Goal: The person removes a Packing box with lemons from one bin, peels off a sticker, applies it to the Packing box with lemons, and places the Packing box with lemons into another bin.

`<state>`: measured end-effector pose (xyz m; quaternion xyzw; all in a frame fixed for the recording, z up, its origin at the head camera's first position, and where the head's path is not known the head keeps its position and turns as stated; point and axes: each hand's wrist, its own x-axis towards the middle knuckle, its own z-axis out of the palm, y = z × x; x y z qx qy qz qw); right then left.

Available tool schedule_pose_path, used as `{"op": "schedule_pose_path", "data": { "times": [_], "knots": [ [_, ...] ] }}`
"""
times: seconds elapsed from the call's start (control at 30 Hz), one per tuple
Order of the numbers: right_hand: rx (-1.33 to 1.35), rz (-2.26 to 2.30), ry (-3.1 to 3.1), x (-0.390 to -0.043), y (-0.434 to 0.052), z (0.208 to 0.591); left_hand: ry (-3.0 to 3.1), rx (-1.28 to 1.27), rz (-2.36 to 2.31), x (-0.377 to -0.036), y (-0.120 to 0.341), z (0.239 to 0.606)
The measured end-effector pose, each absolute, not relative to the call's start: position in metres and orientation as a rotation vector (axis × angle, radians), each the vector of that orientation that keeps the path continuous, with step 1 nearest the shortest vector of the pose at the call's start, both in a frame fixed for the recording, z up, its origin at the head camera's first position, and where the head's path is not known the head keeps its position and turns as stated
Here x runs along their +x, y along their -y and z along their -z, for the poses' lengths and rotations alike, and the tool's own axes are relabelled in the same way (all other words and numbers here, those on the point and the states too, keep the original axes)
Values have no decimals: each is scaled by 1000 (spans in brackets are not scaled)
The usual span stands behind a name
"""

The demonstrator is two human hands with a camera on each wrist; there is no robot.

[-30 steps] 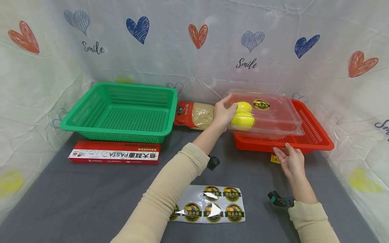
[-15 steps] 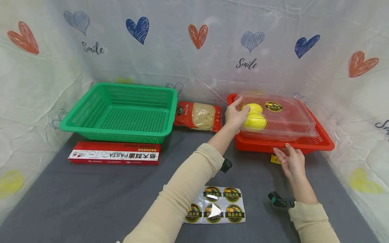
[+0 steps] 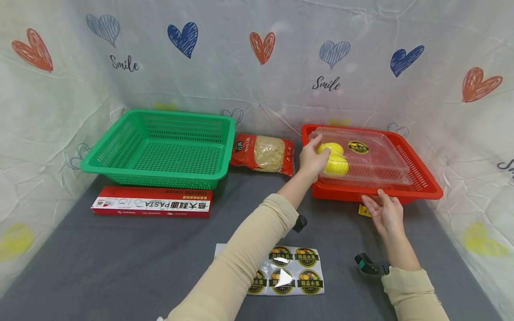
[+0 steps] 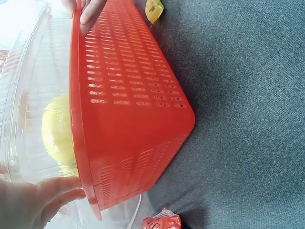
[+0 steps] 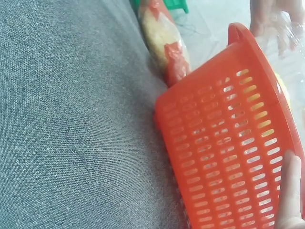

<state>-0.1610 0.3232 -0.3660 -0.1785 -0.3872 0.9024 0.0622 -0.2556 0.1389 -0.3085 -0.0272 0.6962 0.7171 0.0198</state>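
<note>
A clear plastic fruit box (image 3: 377, 162) with yellow lemon-like fruit (image 3: 335, 165) at its left end sits inside the red basket (image 3: 419, 194). On its lid is a round black and gold sticker (image 3: 358, 147). My left hand (image 3: 313, 157) grips the box's left end; in the left wrist view, the fingers (image 4: 59, 191) lie close against the basket rim. My right hand (image 3: 386, 211) holds the basket's front rim, with a finger (image 5: 289, 183) over the rim in the right wrist view. The box's underside is hidden.
A green basket (image 3: 160, 179) stands at the left, behind a red pasta box (image 3: 150, 203). Between the baskets lies a red bag (image 3: 263, 154) of pale food. A sticker sheet (image 3: 293, 269) lies in front, partly under my left sleeve. A yellow packet (image 3: 364, 210) pokes out beneath the red basket.
My left hand has moved right with the fruit box and lowered it into the red basket. The right hand has stayed at the rim.
</note>
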Motion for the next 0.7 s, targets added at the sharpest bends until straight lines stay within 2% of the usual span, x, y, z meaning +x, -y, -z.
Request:
{"op": "schedule_pose_path", "data": {
  "times": [0.3,0.7],
  "knots": [
    [-566,-2714,1198,-161,-325,364,-2288,-81,-2152,-254,-143,308],
    [-580,-2700,1239,-159,-323,363,-2548,55,-1977,-256,-149,321]
  ]
}}
